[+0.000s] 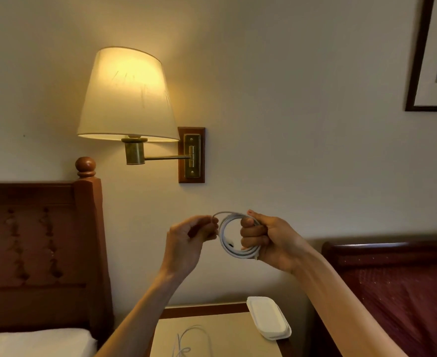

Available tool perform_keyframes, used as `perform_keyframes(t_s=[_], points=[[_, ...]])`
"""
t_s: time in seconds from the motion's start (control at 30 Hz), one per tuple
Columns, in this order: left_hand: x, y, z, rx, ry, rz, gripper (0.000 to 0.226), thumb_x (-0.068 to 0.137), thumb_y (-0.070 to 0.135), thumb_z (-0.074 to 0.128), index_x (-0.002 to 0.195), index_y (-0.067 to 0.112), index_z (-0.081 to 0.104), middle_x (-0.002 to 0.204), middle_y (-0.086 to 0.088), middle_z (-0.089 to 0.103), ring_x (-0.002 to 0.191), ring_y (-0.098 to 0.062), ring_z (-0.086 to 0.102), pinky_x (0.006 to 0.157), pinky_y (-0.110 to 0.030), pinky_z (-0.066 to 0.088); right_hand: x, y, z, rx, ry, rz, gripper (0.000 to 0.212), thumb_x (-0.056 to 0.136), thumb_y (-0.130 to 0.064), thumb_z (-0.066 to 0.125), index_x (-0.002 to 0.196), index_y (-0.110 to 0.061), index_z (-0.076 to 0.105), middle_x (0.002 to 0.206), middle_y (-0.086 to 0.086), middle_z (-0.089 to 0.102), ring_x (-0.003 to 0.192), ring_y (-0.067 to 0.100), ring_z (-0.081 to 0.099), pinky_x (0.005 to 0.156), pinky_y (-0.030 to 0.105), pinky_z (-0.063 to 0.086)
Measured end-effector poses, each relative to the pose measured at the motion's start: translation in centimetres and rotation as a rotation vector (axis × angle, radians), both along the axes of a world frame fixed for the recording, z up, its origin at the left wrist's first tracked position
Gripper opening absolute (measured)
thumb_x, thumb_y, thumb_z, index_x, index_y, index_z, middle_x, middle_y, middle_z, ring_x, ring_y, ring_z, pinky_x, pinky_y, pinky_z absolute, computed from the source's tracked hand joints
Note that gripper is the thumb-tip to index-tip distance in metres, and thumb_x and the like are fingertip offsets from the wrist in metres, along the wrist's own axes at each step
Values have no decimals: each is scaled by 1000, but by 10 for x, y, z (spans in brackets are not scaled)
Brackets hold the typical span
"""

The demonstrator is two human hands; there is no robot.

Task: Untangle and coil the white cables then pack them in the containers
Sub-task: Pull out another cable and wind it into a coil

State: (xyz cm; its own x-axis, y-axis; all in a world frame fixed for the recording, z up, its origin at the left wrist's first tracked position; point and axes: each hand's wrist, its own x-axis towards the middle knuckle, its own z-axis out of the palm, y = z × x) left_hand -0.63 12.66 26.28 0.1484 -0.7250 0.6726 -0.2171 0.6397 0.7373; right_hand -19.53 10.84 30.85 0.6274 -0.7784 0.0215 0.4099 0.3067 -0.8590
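Note:
My right hand [266, 240] grips a coiled white cable [229, 247], held up in front of the wall at chest height. My left hand [191, 240] pinches the loose end of that cable at the top left of the coil. A second white cable [194, 338] lies loose on the nightstand [227, 338] below. White containers [267, 318] are stacked at the nightstand's back right corner, lids down or closed; their inside is hidden.
A lit wall lamp [127, 96] on a brass arm hangs above left. A wooden headboard [36, 238] and a white pillow [34, 342] are at left. A dark red chair or bed end [397, 284] stands at right. A framed picture [434, 52] hangs top right.

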Motion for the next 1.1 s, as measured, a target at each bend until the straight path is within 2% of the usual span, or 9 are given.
perform_keyframes(t_s=[0.2,0.43,0.57,0.63,0.7,0.77,0.87,0.97,1.1], points=[[-14,10,9,456,594,-386,18,89,9,59,97,4,74,85,-15,72,74,-22,70,66,-28,59,9,4,-3,-152,121,-105,46,107,-30,28,71,-12,50,54,-6,28,48,7,23,51,20,24],[-18,15,14,604,711,-547,19,88,16,58,93,6,73,78,-9,66,65,-18,64,75,-37,53,11,5,0,-250,189,-170,46,107,-32,27,70,-14,49,55,-6,28,48,7,24,52,22,24],[-23,24,15,582,574,-490,39,92,38,54,105,7,73,79,-3,57,77,-17,56,80,-38,43,16,3,-5,-341,257,-241,45,107,-33,26,73,-14,50,55,-6,32,49,7,28,52,21,29],[-29,27,12,465,362,-303,38,97,39,53,110,9,72,81,-3,58,83,-17,56,81,-34,47,19,3,-8,-352,258,-268,45,107,-33,26,74,-13,50,55,-6,34,48,7,30,54,21,31],[-34,27,9,323,115,-63,18,96,22,59,108,12,68,84,-13,61,80,-17,62,74,-27,55,24,3,-10,-348,241,-295,46,107,-33,27,74,-13,50,53,-6,35,48,7,31,57,23,33],[-34,24,8,265,-33,84,7,97,17,58,98,14,64,87,-19,64,80,-24,67,72,-34,59,27,3,-10,-350,238,-322,46,107,-33,27,74,-13,51,53,-6,36,48,7,32,58,23,33],[-34,23,2,304,-296,335,28,98,37,52,86,16,65,74,-5,68,68,-23,67,67,-43,58,29,0,-8,-342,208,-342,45,107,-34,27,74,-13,50,53,-6,36,49,7,31,57,23,32],[-35,27,-5,284,-402,471,40,98,43,49,74,17,67,62,0,65,55,-20,63,55,-38,54,31,-4,-9,-342,210,-377,45,107,-34,28,73,-13,51,53,-6,37,49,7,32,56,23,32],[-35,33,-18,265,-407,442,42,99,44,43,64,24,57,54,6,53,45,-9,44,46,-22,31,26,-14,-5,-300,160,-407,45,107,-34,27,72,-15,49,51,-8,36,46,7,31,51,22,30]])
